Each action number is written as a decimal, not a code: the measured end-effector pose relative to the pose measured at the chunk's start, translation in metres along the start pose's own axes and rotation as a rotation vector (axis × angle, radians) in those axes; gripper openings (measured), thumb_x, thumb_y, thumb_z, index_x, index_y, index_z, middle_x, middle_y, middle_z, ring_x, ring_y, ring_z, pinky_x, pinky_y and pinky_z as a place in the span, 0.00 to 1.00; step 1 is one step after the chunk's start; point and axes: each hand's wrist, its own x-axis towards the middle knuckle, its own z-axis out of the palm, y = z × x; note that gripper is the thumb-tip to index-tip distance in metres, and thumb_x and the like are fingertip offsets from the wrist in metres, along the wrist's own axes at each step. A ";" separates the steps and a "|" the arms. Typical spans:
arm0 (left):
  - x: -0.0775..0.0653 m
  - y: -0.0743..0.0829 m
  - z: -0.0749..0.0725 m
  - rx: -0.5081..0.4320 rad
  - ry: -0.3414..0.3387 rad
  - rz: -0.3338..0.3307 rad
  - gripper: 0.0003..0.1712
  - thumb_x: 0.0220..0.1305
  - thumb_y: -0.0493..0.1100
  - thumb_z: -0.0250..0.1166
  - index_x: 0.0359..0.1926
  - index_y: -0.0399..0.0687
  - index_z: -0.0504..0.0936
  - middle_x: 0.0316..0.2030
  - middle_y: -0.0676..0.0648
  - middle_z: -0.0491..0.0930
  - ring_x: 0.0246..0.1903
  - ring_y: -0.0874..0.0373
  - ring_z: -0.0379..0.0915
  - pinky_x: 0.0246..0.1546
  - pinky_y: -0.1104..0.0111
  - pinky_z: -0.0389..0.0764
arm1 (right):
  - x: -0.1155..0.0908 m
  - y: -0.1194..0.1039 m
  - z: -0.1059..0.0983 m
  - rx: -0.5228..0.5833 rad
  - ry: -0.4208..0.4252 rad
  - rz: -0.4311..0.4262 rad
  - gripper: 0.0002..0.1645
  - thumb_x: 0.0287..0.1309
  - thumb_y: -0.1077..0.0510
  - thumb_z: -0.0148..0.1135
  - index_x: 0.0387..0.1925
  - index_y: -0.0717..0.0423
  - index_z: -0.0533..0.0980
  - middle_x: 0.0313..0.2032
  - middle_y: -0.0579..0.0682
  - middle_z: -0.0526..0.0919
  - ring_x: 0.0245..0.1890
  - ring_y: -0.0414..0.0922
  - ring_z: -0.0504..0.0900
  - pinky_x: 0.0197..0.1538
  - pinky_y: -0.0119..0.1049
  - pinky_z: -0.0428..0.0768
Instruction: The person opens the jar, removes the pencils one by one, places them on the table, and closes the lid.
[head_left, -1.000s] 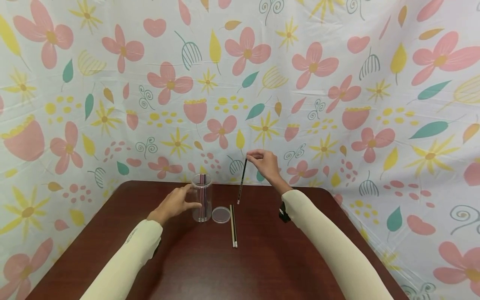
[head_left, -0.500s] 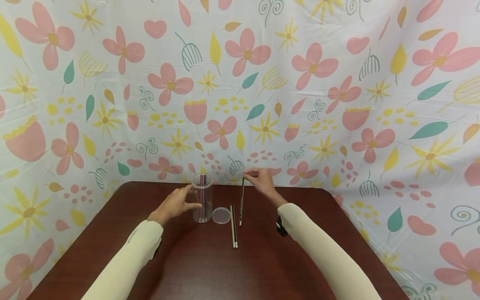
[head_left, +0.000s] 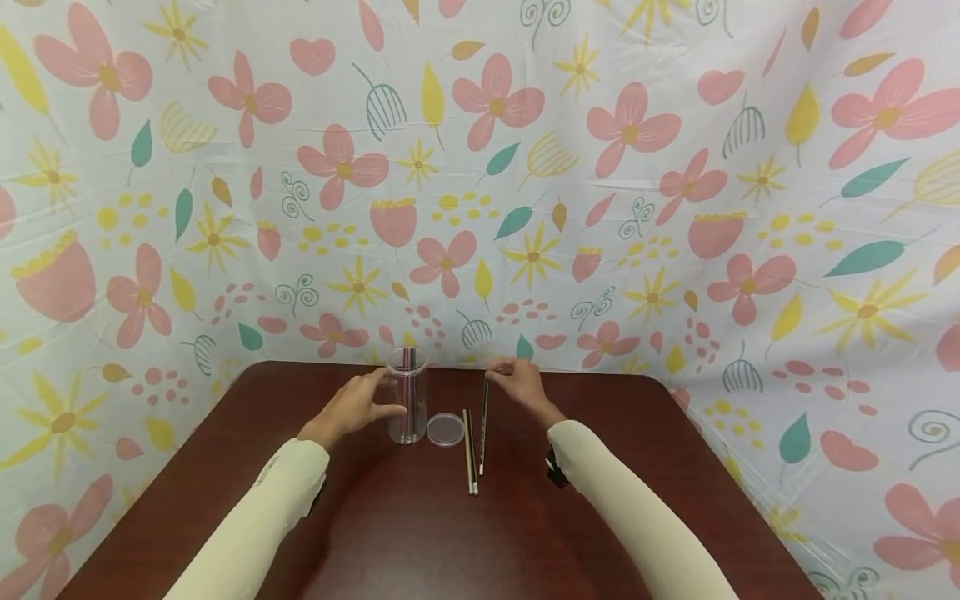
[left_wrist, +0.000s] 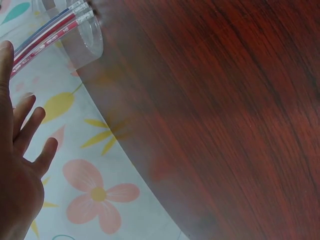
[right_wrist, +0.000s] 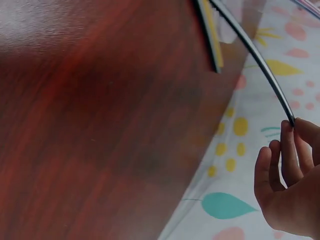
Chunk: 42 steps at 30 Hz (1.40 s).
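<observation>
My left hand (head_left: 352,408) holds the side of a clear plastic jar (head_left: 421,398), thumb in front and fingers behind. Several pencils (left_wrist: 47,42), dark blue and red among them, stand inside it. Between thumb and fingertips, my right hand (head_left: 517,385) pinches the upper end of a dark pencil (head_left: 483,429). That pencil slopes down toward the table, its white eraser end lowest; whether it touches the tabletop I cannot tell. Just left of it lie a gold pencil (head_left: 468,450) and a black pencil (head_left: 473,454), side by side. Beside the jar lies a round clear lid (head_left: 446,430).
Everything stands on a dark reddish-brown wooden table (head_left: 405,542). A white curtain (head_left: 480,183) printed with flowers and leaves hangs right behind its back edge and along both sides.
My right hand has come down toward the table with the dark pencil, bringing its eraser end alongside the two lying pencils. My left hand has stayed at the jar.
</observation>
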 end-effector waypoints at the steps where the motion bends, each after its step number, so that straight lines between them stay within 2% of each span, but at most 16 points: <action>1: 0.001 0.000 0.000 -0.001 0.001 0.000 0.45 0.60 0.58 0.77 0.70 0.42 0.71 0.63 0.41 0.80 0.67 0.41 0.73 0.65 0.46 0.74 | -0.001 0.002 0.003 -0.001 -0.007 0.014 0.10 0.66 0.57 0.71 0.44 0.58 0.88 0.43 0.56 0.91 0.45 0.53 0.89 0.45 0.50 0.86; 10: 0.003 -0.001 0.001 0.005 0.008 0.005 0.44 0.60 0.58 0.77 0.70 0.43 0.71 0.63 0.41 0.81 0.66 0.42 0.74 0.65 0.46 0.74 | -0.006 0.018 0.027 -0.060 -0.031 0.080 0.08 0.68 0.53 0.70 0.43 0.51 0.89 0.42 0.52 0.91 0.44 0.51 0.88 0.47 0.50 0.86; 19: 0.001 0.002 0.002 0.006 0.012 0.006 0.44 0.60 0.57 0.77 0.70 0.42 0.71 0.62 0.41 0.81 0.65 0.42 0.74 0.65 0.46 0.74 | -0.014 0.021 0.042 -0.131 -0.056 0.027 0.07 0.68 0.55 0.69 0.43 0.52 0.89 0.41 0.51 0.91 0.42 0.50 0.89 0.42 0.49 0.86; 27: 0.001 0.001 0.002 0.005 0.016 0.003 0.42 0.60 0.57 0.77 0.69 0.44 0.72 0.62 0.42 0.81 0.66 0.42 0.74 0.65 0.46 0.74 | -0.015 0.025 0.053 -0.158 -0.087 0.091 0.06 0.68 0.53 0.70 0.40 0.48 0.89 0.39 0.48 0.91 0.41 0.48 0.88 0.44 0.49 0.86; 33: 0.001 -0.002 0.003 0.007 0.022 0.009 0.43 0.60 0.57 0.77 0.69 0.44 0.72 0.62 0.42 0.81 0.65 0.42 0.74 0.65 0.46 0.74 | -0.014 0.030 0.062 -0.166 -0.114 0.100 0.06 0.66 0.52 0.71 0.38 0.47 0.89 0.38 0.45 0.91 0.40 0.46 0.88 0.45 0.47 0.86; 42: 0.000 0.000 0.002 0.004 0.017 0.001 0.43 0.60 0.57 0.77 0.70 0.44 0.72 0.62 0.41 0.81 0.66 0.42 0.74 0.65 0.46 0.74 | -0.015 0.032 0.071 -0.173 -0.106 0.093 0.05 0.65 0.51 0.72 0.36 0.46 0.90 0.37 0.46 0.91 0.38 0.46 0.87 0.42 0.47 0.86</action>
